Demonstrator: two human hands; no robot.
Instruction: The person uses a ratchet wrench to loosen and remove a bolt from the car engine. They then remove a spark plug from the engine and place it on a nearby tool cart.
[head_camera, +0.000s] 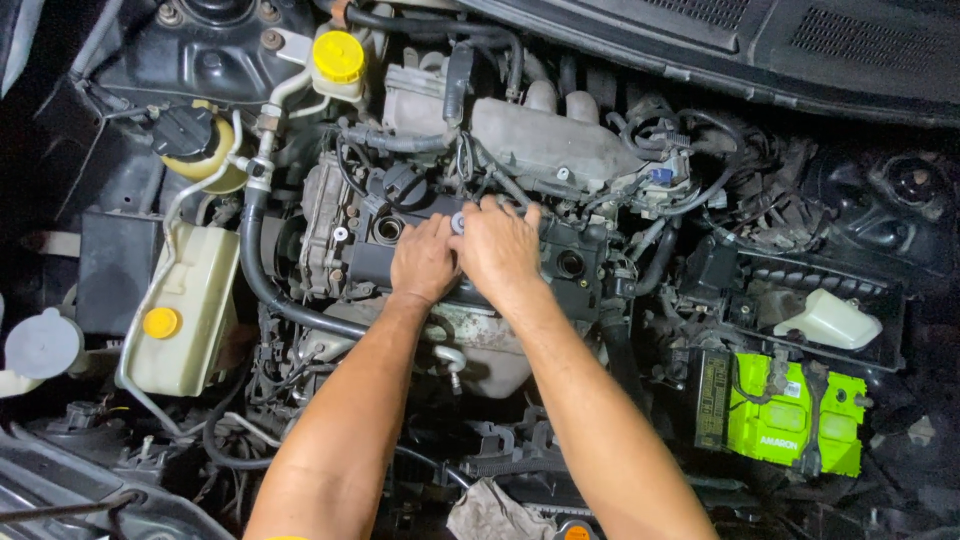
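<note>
Green battery (790, 420), white reservoir (185, 310) (yellow-capped), rag (490, 512)

The open engine bay (130, 60) carries a dark engine cover (380, 262) and green battery (795, 415).

Dim engine bay (800, 200) — green battery (790, 420) (right), pale coolant tank (190, 310) left.

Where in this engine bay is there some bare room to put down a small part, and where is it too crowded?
Flat bare surfaces: the green battery top between its cables, and the black cover left of the white coolant reservoir. Crowded: the valve cover under the left hand and right hand, and the hoses and wiring around the intake manifold.
</note>
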